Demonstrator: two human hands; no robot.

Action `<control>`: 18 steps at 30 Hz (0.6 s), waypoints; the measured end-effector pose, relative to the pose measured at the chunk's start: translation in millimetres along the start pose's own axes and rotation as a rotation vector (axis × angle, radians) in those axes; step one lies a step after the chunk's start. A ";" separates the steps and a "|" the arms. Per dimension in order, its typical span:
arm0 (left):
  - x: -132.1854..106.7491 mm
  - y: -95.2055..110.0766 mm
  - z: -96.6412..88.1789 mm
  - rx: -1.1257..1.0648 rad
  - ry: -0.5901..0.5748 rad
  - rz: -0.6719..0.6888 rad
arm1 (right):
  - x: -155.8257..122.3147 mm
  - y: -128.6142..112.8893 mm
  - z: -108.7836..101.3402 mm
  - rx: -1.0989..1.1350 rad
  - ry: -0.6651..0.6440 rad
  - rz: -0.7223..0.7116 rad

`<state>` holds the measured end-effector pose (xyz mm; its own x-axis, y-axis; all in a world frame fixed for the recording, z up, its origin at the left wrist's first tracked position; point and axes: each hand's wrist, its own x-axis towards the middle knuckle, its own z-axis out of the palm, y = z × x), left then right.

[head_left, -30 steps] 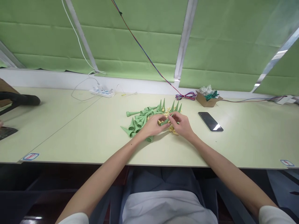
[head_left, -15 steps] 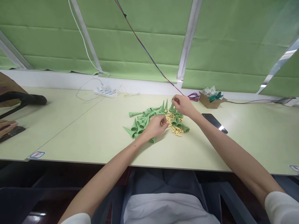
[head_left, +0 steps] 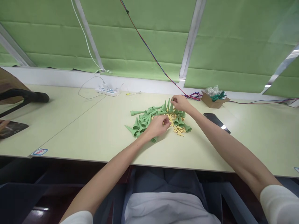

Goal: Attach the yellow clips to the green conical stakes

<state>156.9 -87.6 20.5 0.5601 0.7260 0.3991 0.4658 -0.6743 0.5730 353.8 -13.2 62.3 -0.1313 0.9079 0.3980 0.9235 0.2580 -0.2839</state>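
Note:
With the fingertips of my right hand (head_left: 181,103) I pinch the tip of a green plastic cone (head_left: 171,108), upright beside two other standing green cones (head_left: 164,106). Whether its base touches what lies below is hard to make out. My left hand (head_left: 159,125) is closed over the near side of the heap, thumb against curled fingers; anything between them is hidden. Green hollow cones (head_left: 141,126) lie jumbled to its left. Small yellow pieces (head_left: 179,130) are scattered between and below my hands, with several more green cones (head_left: 180,122) on the right.
A black phone (head_left: 217,122) and a cardboard box (head_left: 215,101) with clear plastic and green material stand right. Coiled wires (head_left: 195,96) and a white power strip (head_left: 107,91) lie at the back. Far left, another person's fingers (head_left: 3,124) touch a dark device (head_left: 12,129).
My right hand has carried the cone slightly left, up to the two standing cones. My left hand has stayed nearly in place. The view has shifted a little, and the other person's hand shows less.

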 end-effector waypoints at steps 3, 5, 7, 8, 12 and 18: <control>0.0 0.4 -0.2 0.002 -0.008 -0.008 | -0.2 0.7 1.8 0.081 -0.014 0.015; -0.2 0.5 -0.3 0.001 -0.012 -0.008 | -0.6 1.1 3.1 0.148 -0.033 0.033; -0.6 0.7 -0.4 0.000 -0.015 -0.006 | -0.7 1.9 4.9 0.201 -0.049 0.055; -0.7 0.9 -0.5 0.000 -0.017 -0.005 | -0.5 2.5 5.8 0.217 -0.051 0.063; -0.9 1.6 -0.4 0.006 -0.025 -0.006 | 0.9 4.7 8.9 0.216 -0.030 0.066; -0.9 2.2 0.1 0.009 -0.031 -0.001 | 0.6 2.5 10.2 0.191 -0.020 0.046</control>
<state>157.4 -89.7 21.4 0.5801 0.7225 0.3763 0.4722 -0.6746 0.5673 352.4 -8.7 52.9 -0.0992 0.9262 0.3637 0.8440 0.2720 -0.4624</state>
